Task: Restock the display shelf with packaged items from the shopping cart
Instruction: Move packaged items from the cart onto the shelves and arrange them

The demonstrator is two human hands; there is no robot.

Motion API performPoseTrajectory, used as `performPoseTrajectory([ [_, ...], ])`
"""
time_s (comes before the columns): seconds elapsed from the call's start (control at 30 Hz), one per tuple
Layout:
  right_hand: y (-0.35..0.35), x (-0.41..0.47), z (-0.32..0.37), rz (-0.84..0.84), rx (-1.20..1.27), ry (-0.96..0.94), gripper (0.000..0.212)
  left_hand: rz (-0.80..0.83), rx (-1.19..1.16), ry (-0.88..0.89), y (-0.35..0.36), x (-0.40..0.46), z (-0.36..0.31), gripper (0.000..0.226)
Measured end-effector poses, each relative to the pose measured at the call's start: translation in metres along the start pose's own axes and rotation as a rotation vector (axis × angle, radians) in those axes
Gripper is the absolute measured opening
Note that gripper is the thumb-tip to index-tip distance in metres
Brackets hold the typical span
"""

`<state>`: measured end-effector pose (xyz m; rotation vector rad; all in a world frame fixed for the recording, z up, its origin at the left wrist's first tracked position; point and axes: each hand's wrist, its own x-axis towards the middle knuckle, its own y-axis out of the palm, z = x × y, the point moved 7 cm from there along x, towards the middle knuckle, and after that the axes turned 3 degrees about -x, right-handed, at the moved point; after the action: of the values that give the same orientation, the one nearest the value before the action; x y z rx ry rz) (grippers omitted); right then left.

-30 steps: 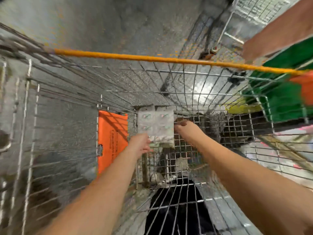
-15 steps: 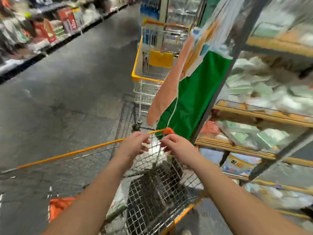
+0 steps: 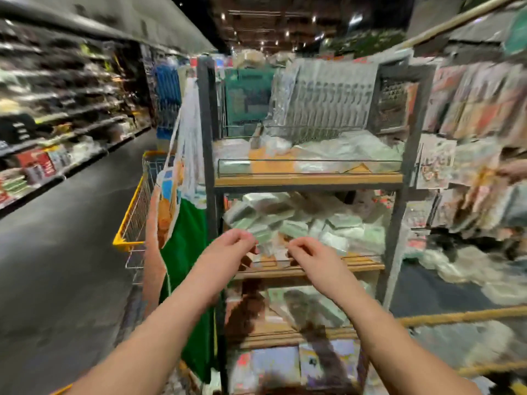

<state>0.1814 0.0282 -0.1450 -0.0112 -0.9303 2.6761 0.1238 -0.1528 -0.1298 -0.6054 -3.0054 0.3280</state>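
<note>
My left hand [image 3: 232,246] and my right hand [image 3: 309,253] are raised side by side in front of the display shelf [image 3: 308,181], a dark metal frame with wooden boards. Between their curled fingers they pinch a pale clear-wrapped package [image 3: 269,246], which is blurred. It hangs at the front edge of the middle board [image 3: 362,265], just before a heap of pale green and white packs [image 3: 313,223]. An orange rim of the shopping cart [image 3: 462,316] shows at the lower right; the cart's basket is out of view.
A green and orange bag [image 3: 185,252] hangs on the shelf's left post. Behind it stands a yellow-rimmed cart [image 3: 131,220]. The aisle floor [image 3: 62,252] runs along the left beside stocked store shelves [image 3: 57,124]. Hanging packets [image 3: 479,115] fill the right.
Both hands lifted the package out of the cart and up to the middle shelf. My view swung from the cart's bottom up to the shelf.
</note>
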Motion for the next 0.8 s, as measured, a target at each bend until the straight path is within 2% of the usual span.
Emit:
performPoseTrajectory([
  [0.23, -0.163, 0.086, -0.016, -0.272, -0.094, -0.134, 0.01, -0.059, 0.291, 0.19, 0.089, 0.084, -0.094, 0.015],
  [0.37, -0.223, 0.142, -0.008, -0.36, -0.288, -0.172, 0.015, -0.138, 0.485, 0.301, 0.102, 0.129, -0.139, 0.013],
  [0.43, -0.232, 0.176, -0.005, -0.311, -0.432, -0.222, 0.026, -0.147, 0.588, 0.326, 0.107, 0.151, -0.155, 0.012],
  [0.5, -0.229, 0.208, -0.002, -0.185, -0.607, -0.245, 0.045, -0.122, 0.725, 0.312, 0.113, 0.174, -0.166, 0.017],
  [0.63, -0.212, 0.244, 0.002, 0.036, -0.819, -0.207, 0.072, 0.031, 0.921, 0.149, 0.118, 0.215, -0.161, 0.046],
  [0.7, -0.207, 0.259, 0.0, 0.1, -0.874, -0.166, 0.079, 0.102, 0.94, 0.045, 0.121, 0.234, -0.152, 0.053],
  [0.8, -0.2, 0.269, -0.004, 0.198, -0.897, -0.1, 0.083, 0.204, 0.812, -0.047, 0.127, 0.251, -0.143, 0.051],
])
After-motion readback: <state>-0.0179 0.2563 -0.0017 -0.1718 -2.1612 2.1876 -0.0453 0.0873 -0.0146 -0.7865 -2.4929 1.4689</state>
